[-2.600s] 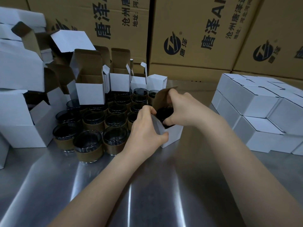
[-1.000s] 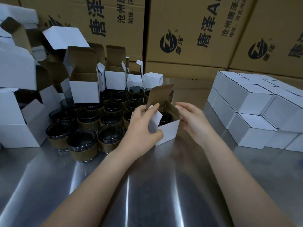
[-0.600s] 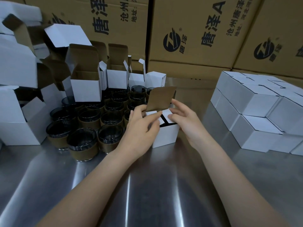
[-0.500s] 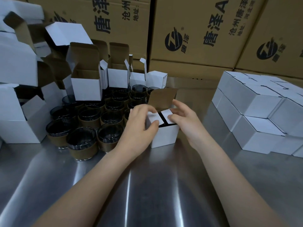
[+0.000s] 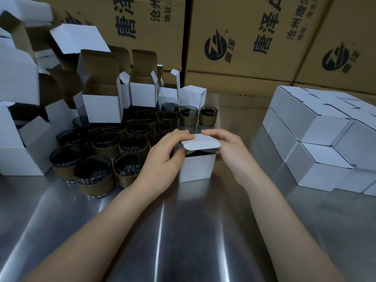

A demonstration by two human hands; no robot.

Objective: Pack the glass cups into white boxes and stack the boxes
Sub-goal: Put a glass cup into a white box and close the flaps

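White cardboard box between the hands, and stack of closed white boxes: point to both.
white cardboard box (image 5: 197,167), head view, front wall
stack of closed white boxes (image 5: 323,129), head view, a box's side face

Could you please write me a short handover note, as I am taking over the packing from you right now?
Left hand grips the left side of the box on the table; right hand pinches its lid from the right.
The lid is folded over, but its flap is not tucked in; a dark gap shows under it.
Done: a stack of closed boxes on the right.
Left: tuck the flap, put the box on the stack, then pack the many cups on the left into the open boxes behind them.
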